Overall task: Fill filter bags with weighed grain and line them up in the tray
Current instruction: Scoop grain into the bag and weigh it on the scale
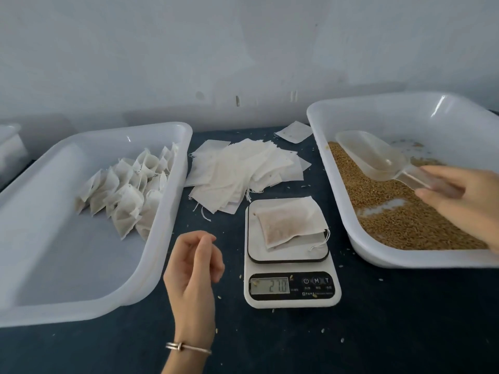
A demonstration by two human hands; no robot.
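Dark table [378,333] lies bare along the near edge; between the two trays only a narrow lane holds the scale [290,255]. On its platform the filled filter bag [289,225] lies flat, long axis running near-left to far-right, string end toward the near right. The left hand [193,268] hovers left of the scale, fingers loosely curled, holding nothing. The right hand [464,203] grips the clear scoop [378,157] by its handle, bowl pointing far-left over the grain [399,211] in the right tray [337,168]. The left tray [162,238] holds rows of filled bags [127,193]; empty bags [243,171] pile up behind the scale.
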